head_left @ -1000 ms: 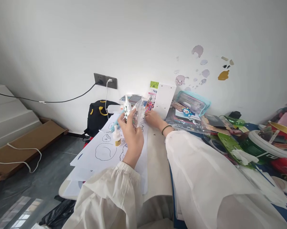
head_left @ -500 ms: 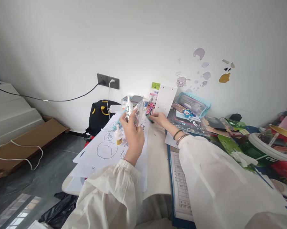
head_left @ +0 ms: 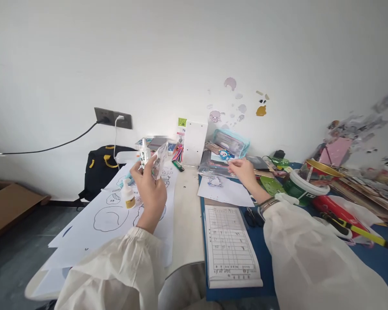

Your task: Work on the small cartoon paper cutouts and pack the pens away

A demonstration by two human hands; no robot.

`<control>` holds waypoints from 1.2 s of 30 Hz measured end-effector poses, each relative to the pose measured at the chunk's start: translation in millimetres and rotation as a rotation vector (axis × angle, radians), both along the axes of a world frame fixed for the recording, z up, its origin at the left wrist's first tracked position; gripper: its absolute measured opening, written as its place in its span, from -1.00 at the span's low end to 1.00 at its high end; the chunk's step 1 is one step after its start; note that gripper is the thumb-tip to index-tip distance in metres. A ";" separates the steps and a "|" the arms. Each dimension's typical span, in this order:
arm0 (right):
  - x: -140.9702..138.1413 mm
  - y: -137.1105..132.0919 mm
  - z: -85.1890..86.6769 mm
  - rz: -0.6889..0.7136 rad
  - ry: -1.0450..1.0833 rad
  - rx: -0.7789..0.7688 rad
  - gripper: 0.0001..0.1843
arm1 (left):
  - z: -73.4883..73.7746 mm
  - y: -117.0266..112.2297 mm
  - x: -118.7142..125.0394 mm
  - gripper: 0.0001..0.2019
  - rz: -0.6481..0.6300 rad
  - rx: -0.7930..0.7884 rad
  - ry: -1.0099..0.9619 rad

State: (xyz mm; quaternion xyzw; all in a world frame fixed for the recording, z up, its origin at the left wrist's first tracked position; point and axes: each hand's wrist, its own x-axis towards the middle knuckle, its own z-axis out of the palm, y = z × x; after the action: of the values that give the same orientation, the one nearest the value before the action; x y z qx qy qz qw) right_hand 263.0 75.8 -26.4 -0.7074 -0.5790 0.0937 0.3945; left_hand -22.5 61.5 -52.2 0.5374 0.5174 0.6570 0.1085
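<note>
Ruled notepad [head_left: 231,245] lies nearest on my bench [head_left: 187,228]. My left hand [head_left: 150,189] is closed around a white tube [head_left: 144,154] and a clear plastic bag [head_left: 159,159], above the outline drawings [head_left: 111,217]. My right hand [head_left: 243,168] has left the markers [head_left: 178,153], now loosely curled, empty I think, beside the clear folders [head_left: 213,165].

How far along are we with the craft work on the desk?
Done: outline shapes are drawn on the sheets. In hand: the left hand holds a small bottle and a clear bag above them; the right hand hovers over the clutter by the pouch. Left: the shapes look uncoloured and uncut, and the glue bottle stands capped.
</note>
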 end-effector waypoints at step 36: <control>38.6 -58.1 -36.9 0.092 0.141 0.143 -0.70 | -12.7 13.3 -12.4 -0.49 0.141 0.156 0.309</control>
State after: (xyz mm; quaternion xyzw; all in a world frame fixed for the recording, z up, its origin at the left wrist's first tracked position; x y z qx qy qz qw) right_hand 301.6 17.7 -63.3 -0.6416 -0.5870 0.1197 0.4791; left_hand -34.9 74.8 -65.0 0.6010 0.5119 0.6108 -0.0606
